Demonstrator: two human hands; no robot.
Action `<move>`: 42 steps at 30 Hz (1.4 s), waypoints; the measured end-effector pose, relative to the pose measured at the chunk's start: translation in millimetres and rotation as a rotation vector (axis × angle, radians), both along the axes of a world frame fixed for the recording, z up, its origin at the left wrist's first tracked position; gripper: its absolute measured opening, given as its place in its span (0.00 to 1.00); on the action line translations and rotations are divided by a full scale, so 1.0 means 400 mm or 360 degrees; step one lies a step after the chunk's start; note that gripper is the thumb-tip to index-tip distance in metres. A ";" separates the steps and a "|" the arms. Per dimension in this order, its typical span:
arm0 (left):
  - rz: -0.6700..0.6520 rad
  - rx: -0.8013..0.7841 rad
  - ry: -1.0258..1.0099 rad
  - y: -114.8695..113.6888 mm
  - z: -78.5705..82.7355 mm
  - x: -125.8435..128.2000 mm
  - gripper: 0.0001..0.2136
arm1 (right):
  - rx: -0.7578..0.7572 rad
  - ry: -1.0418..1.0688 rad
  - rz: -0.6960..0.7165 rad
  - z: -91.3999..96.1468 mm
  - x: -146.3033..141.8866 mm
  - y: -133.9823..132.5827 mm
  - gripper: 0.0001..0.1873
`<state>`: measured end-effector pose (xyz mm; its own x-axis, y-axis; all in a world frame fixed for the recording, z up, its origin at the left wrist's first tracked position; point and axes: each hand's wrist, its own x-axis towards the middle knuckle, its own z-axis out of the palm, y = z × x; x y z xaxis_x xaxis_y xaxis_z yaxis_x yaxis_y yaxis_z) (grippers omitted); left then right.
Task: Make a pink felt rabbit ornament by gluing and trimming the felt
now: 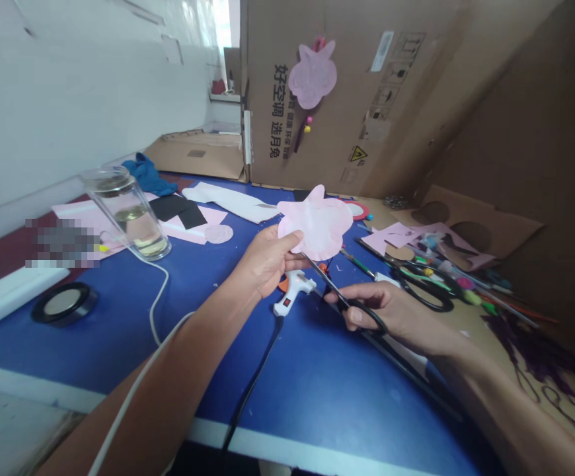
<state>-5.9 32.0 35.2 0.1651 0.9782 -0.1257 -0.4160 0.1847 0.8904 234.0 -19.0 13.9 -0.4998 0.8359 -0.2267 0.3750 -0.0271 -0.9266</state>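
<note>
A pale pink paper cutout (317,221) with a wavy, lobed edge is pinched between the thumb and fingers of my left hand (271,259). My right hand (377,305) grips a pair of black-handled scissors (334,289), fingers through the loops. Their blades point up and left to the lower edge of the cutout; whether they touch the paper I cannot tell. Just beneath both hands lies a white glue gun (292,294) with an orange trigger, its dark cord running to the table's front edge.
A glass bottle (139,221) of pale liquid and black tape (64,303) stand left, near a white cable (153,311). Another pair of scissors (426,287), paper scraps (391,235) and purple cords (530,350) lie right. Behind rises a cardboard box (347,132) with a similar pink cutout (313,78).
</note>
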 end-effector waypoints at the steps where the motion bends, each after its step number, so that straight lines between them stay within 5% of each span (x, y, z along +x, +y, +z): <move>1: 0.0006 -0.0002 -0.0001 0.001 -0.001 0.000 0.06 | 0.0015 -0.0030 0.0017 -0.001 0.000 -0.002 0.31; 4: 0.0033 -0.0009 -0.0024 0.006 -0.006 -0.001 0.07 | 0.0286 -0.0183 -0.0060 -0.009 -0.004 -0.013 0.30; 9: 0.0070 -0.0042 -0.0067 0.012 -0.013 -0.004 0.08 | 0.1559 -0.0795 -0.0358 -0.019 0.002 -0.023 0.18; 12: 0.0094 -0.0092 -0.0052 0.012 -0.014 -0.002 0.08 | 0.1971 -0.1250 -0.0351 -0.017 0.011 -0.021 0.16; 18: 0.0080 -0.0088 -0.0001 0.009 -0.017 0.004 0.07 | 0.2089 -0.1523 -0.0216 -0.008 0.013 -0.025 0.17; 42: 0.0050 -0.0091 0.0101 0.005 -0.019 0.009 0.09 | 0.2034 -0.1463 -0.0052 -0.011 0.013 -0.026 0.19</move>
<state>-2.4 33.9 27.8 0.1246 0.9737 -0.1909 -0.3657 0.2239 0.9034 239.2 -29.5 9.5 -0.5729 0.7121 0.4058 0.8154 0.5456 0.1936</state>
